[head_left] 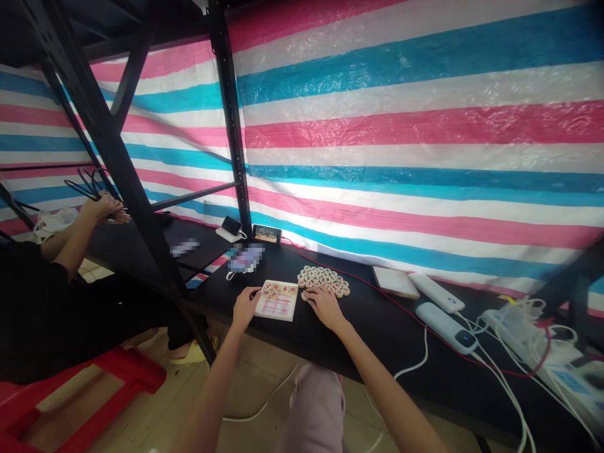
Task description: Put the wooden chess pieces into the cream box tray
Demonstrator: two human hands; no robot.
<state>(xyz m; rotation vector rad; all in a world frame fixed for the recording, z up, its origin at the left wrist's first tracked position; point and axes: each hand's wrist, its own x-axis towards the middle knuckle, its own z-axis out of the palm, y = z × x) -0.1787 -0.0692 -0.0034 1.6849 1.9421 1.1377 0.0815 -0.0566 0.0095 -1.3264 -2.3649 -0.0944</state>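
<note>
My left hand (244,307) grips the left edge of a shallow white box (282,317), its fingers bent over the rim. Inside the box, several round wooden Chinese chess pieces (277,290) lie along the far side, beside a sheet with red and dark grid lines (275,306). To the right, many more Chinese chess pieces (321,275) are packed close together on the black table. My right hand (324,305) rests palm down at the near side of that group. Its fingertips are closed on one piece (304,296) at the group's left edge.
The black table (292,343) also carries a propped phone (267,234), a white box lid (395,282), power banks (446,327) and tangled white cables. A red cable (368,280) crosses behind the pieces. A black metal post (231,119) and another person's hands (106,207) are at left.
</note>
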